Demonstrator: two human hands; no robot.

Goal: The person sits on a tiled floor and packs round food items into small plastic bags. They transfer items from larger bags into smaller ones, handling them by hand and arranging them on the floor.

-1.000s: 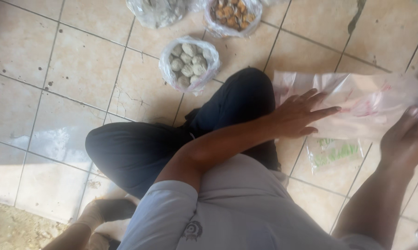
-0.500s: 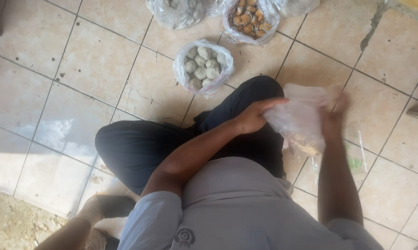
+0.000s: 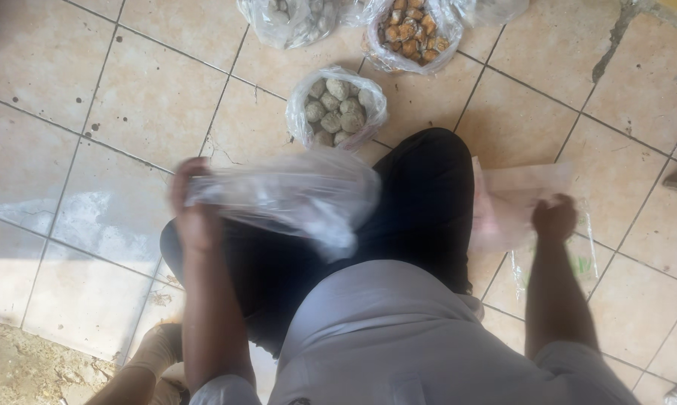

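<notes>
my left hand point(image 3: 196, 214) grips a clear plastic bag point(image 3: 293, 196) over my lap. my right hand point(image 3: 554, 217), blurred, seems closed on the stack of bags point(image 3: 515, 206) on the floor. step: separating one bag; next, open its mouth.

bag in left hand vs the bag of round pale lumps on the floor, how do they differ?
The left hand holds its clear bag off the floor, stretched sideways and blurred; the lump bag sits upright on the tiles. The held bag looks empty; the lump bag is filled with round pale lumps, mouth open at the top. Both are thin clear plastic.
</notes>
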